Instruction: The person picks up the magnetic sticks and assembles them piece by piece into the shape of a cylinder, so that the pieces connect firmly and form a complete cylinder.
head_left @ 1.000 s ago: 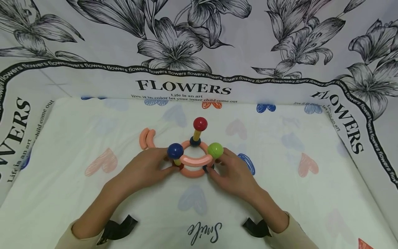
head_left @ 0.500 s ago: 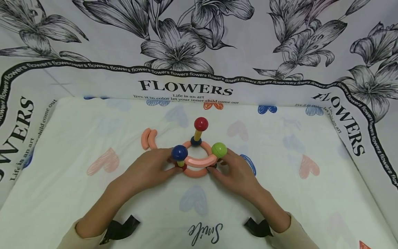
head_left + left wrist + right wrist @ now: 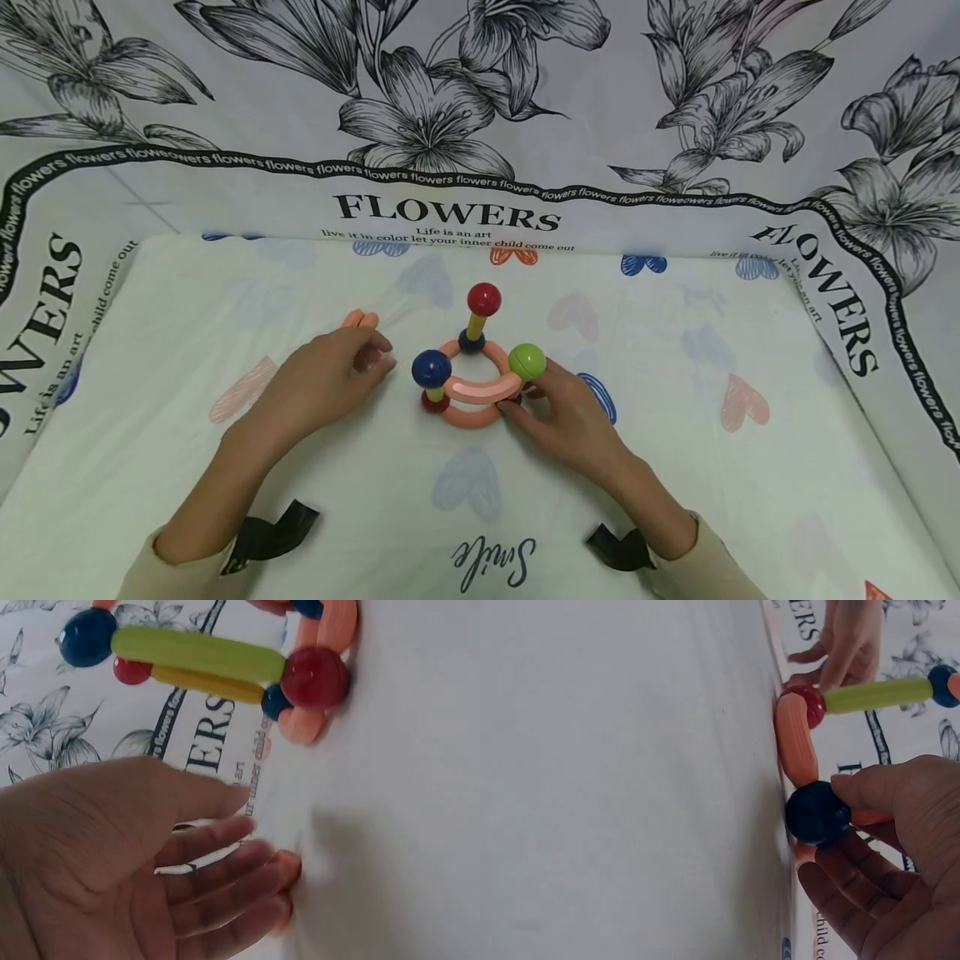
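Note:
A toy frame of balls and rods stands on the cloth in the head view. An orange curved bar (image 3: 482, 390) joins its raised blue ball (image 3: 431, 368) and green ball (image 3: 527, 362); a red ball (image 3: 484, 299) tops the far yellow rod (image 3: 476, 326). My right hand (image 3: 573, 417) holds the frame's lower right corner, thumb and fingers around a dark blue ball (image 3: 817, 814). Left of the frame, my left hand (image 3: 322, 375) has loosely bent fingers. Two loose orange curved pieces (image 3: 360, 319) lie behind it, partly hidden; the left wrist view shows their ends beside the fingertips.
A white cloth (image 3: 660, 500) printed with hearts covers the surface. Behind it hangs or lies a flower-printed fabric (image 3: 570, 125) with a black lettered border. Black straps (image 3: 273, 533) are at both wrists, near the beige sleeves.
My left hand has let go of the frame's left corner and moved left to the loose orange pieces, now covering most of them. The right hand stays on the frame.

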A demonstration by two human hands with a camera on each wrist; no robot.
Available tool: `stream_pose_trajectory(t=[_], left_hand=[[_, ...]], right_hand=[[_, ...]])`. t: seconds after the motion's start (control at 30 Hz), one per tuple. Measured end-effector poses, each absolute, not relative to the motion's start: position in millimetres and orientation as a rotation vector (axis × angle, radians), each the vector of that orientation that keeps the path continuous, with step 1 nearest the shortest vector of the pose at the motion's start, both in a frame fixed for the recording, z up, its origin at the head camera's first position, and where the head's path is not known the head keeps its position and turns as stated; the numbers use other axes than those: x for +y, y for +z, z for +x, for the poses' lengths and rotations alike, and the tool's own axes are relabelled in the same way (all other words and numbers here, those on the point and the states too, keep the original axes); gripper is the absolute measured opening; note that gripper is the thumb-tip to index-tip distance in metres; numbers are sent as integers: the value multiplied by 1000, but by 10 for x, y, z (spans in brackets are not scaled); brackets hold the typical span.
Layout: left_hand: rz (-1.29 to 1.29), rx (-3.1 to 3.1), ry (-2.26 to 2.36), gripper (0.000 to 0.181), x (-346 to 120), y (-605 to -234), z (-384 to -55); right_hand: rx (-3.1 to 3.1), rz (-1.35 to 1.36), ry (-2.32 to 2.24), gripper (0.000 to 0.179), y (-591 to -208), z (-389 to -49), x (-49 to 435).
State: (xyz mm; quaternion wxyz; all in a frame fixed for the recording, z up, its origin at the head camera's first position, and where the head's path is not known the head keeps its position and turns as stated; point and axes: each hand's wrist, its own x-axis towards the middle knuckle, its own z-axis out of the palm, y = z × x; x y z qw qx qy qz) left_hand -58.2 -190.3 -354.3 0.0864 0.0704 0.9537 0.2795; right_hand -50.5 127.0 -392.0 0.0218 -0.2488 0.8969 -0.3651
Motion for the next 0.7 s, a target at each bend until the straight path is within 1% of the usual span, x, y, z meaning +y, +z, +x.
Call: stream_pose_trajectory(t=[0.17, 0.33, 0.53, 0.7], left_hand=[[26, 2985, 766, 27, -1941, -3527, -681], [-79, 2940, 684, 32, -1911, -3488, -795], [-122, 2852, 652, 31, -1855, -3457, -863], [-87, 2836, 676, 34, -1748, -3481, -937]], right_hand=[[2759, -776, -1147, 38, -3917, -515, 1268], [2740, -791, -1160, 39, -3928, -523, 1271], [2667, -845, -1020, 42, -3811, -597, 1365], [2612, -852, -921, 36, -3591, -770, 1585]])
